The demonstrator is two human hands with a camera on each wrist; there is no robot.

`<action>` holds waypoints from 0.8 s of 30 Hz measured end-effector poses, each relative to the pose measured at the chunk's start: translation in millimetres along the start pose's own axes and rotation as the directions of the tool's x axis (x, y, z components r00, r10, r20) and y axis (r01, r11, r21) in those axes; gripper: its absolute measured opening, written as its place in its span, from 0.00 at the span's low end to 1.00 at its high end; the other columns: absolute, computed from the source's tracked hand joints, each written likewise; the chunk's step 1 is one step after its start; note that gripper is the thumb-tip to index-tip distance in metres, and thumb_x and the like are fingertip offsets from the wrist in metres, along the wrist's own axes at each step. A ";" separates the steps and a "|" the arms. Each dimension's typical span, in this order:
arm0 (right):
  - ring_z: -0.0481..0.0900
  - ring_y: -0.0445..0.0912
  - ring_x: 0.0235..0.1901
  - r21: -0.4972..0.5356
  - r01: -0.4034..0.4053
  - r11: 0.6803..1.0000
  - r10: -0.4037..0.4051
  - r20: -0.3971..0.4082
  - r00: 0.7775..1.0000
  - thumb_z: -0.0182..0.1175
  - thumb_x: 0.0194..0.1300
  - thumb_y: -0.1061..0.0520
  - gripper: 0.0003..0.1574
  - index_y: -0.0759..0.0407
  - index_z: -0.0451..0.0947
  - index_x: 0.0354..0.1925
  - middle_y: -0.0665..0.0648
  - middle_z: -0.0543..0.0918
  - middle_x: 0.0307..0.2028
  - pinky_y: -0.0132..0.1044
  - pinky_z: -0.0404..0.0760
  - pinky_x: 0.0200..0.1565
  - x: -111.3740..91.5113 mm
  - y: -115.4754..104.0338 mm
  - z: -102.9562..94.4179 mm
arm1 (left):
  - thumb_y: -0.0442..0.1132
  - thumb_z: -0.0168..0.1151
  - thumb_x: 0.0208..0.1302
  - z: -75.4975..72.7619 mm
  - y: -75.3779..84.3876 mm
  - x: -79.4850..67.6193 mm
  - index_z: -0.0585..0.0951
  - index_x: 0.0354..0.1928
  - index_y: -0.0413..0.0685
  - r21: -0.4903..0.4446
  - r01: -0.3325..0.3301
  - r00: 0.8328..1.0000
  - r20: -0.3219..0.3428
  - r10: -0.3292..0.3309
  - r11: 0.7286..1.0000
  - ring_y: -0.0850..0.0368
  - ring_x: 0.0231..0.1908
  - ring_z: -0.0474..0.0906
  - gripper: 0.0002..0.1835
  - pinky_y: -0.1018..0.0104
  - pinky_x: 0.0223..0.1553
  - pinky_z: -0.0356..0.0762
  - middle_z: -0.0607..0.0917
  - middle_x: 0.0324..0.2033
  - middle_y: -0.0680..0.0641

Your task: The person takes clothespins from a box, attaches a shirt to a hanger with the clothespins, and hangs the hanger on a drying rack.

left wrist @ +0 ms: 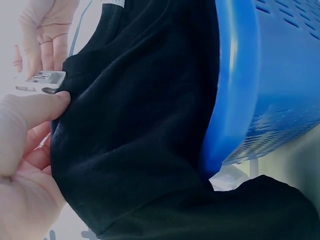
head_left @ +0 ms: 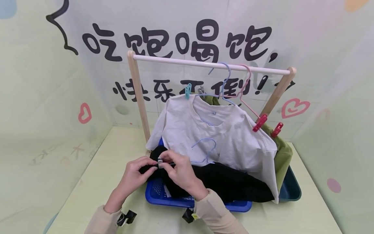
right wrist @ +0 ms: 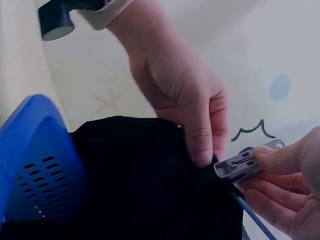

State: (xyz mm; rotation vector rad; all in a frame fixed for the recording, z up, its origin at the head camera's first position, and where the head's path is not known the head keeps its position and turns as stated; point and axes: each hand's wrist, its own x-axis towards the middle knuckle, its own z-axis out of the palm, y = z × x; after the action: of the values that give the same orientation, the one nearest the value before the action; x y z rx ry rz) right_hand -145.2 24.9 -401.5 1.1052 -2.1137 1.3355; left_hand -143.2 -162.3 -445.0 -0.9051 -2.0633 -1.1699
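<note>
A black garment [head_left: 233, 182] lies across the front of a blue basket [head_left: 169, 202], with a blue hanger [head_left: 208, 152] at its neckline. My left hand [head_left: 135, 172] pinches the garment's shoulder edge between thumb and fingers. From the other side my right hand [head_left: 181, 170] grips a grey clothespin [right wrist: 245, 162] by its end. The clothespin's tip meets the black cloth beside the left fingertips, close to the hanger's arm [right wrist: 255, 216]. In the left wrist view the same clothespin [left wrist: 42, 82] sits at the shoulder edge.
Behind hangs a white shirt [head_left: 181, 126] with a teal clothespin [head_left: 188, 91] and a red clothespin [head_left: 260, 123], on a rack with a white rod [head_left: 187, 62]. An olive garment [head_left: 281, 152] is behind it. A dark green basin [head_left: 292, 188] stands at the right.
</note>
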 end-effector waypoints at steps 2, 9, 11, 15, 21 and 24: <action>0.82 0.44 0.32 0.001 -0.002 1.000 0.002 -0.004 1.000 0.64 0.55 0.70 0.10 0.65 0.75 0.36 0.58 0.84 0.30 0.22 0.76 0.34 -0.3 0.5 0.3 | 0.16 0.70 0.36 0.5 0.0 -0.2 0.83 0.31 0.42 -0.003 -0.004 1.000 -0.001 0.004 1.000 0.56 0.29 0.80 0.18 0.69 0.33 0.76 0.84 0.28 0.46; 0.82 0.45 0.30 0.043 -0.029 0.999 0.029 -0.002 1.000 0.65 0.54 0.71 0.11 0.65 0.74 0.36 0.58 0.83 0.29 0.25 0.78 0.35 0.5 2.2 0.4 | 0.16 0.69 0.37 0.2 2.1 0.3 0.83 0.31 0.41 -0.007 0.016 1.000 0.021 -0.016 1.000 0.56 0.31 0.80 0.18 0.76 0.37 0.75 0.84 0.28 0.46; 0.82 0.45 0.31 0.048 -0.034 0.998 0.033 0.024 0.999 0.65 0.54 0.71 0.12 0.66 0.74 0.37 0.59 0.83 0.31 0.26 0.79 0.38 0.3 3.8 0.5 | 0.15 0.69 0.37 0.0 1.7 -0.7 0.83 0.31 0.41 -0.009 0.027 0.999 0.024 -0.027 1.000 0.56 0.31 0.80 0.18 0.77 0.38 0.74 0.84 0.28 0.46; 0.82 0.44 0.34 0.016 -0.043 0.999 0.042 0.091 0.995 0.64 0.55 0.71 0.15 0.66 0.72 0.41 0.58 0.83 0.33 0.26 0.78 0.40 0.4 5.8 -1.0 | 0.15 0.68 0.38 0.0 0.2 -2.4 0.83 0.30 0.40 -0.020 0.048 0.998 0.040 -0.047 0.999 0.56 0.31 0.80 0.17 0.80 0.40 0.73 0.84 0.29 0.46; 0.82 0.44 0.36 0.009 -0.055 0.998 0.053 0.125 0.991 0.63 0.56 0.70 0.16 0.66 0.72 0.43 0.58 0.83 0.35 0.27 0.78 0.42 2.6 4.9 -3.7 | 0.15 0.67 0.39 0.6 -1.9 -2.1 0.83 0.31 0.40 -0.031 0.044 0.998 0.040 -0.043 0.999 0.55 0.32 0.80 0.17 0.80 0.41 0.72 0.84 0.29 0.45; 0.82 0.44 0.37 0.006 -0.052 0.999 0.051 0.121 0.991 0.64 0.56 0.70 0.17 0.66 0.72 0.44 0.58 0.83 0.36 0.27 0.78 0.43 2.4 5.9 -3.4 | 0.16 0.68 0.39 0.8 -3.1 -2.2 0.83 0.31 0.41 -0.034 0.042 0.998 0.045 -0.041 0.999 0.55 0.32 0.80 0.17 0.80 0.41 0.72 0.84 0.29 0.45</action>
State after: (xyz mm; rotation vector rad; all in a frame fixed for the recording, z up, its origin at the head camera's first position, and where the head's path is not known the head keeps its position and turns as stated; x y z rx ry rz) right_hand -151.6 28.3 -401.7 1.1693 -2.2389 1.3332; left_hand -144.5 -163.4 -448.5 -0.9160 -2.1118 -1.2214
